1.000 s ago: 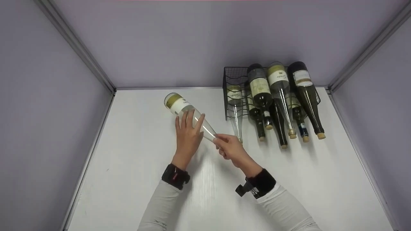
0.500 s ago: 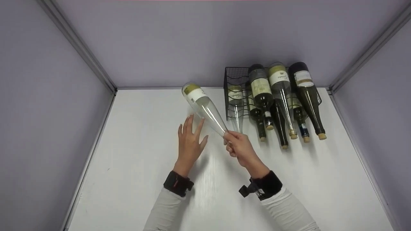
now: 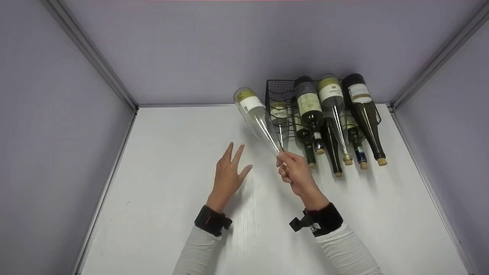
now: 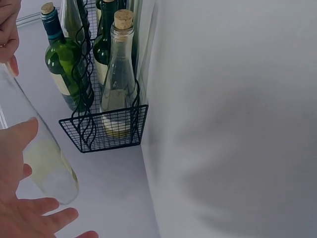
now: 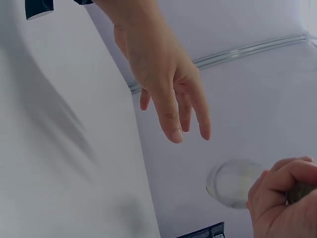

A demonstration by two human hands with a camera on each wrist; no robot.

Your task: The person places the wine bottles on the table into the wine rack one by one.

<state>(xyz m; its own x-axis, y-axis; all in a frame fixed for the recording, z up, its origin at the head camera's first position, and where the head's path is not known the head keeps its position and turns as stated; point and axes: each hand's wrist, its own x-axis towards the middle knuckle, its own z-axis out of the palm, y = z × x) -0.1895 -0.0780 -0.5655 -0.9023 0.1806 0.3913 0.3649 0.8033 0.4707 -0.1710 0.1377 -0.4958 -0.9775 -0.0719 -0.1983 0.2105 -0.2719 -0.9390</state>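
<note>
A clear glass wine bottle (image 3: 256,114) with a white and gold label is held in the air by my right hand (image 3: 298,172), whose fingers curl round its neck. The bottle slants, its base up and to the left, beside the left end of a black wire wine rack (image 3: 268,114). My left hand (image 3: 228,175) hovers below and left of the bottle with spread fingers, holding nothing. In the right wrist view, the bottle's base (image 5: 233,182) shows beyond the gripping fingers. The cork end of the held bottle is hidden by my right hand.
Several corked bottles lie in the rack: a clear bottle (image 3: 280,114) at lower left, dark green bottles (image 3: 309,101) and another clear bottle (image 3: 332,95) above. Their necks point towards me. The white table (image 3: 172,152) is bounded by grey walls (image 3: 191,53).
My right hand has carried the bottle rightwards and up towards the rack. My left hand, which touched the bottle's body a second ago, has come away from it.
</note>
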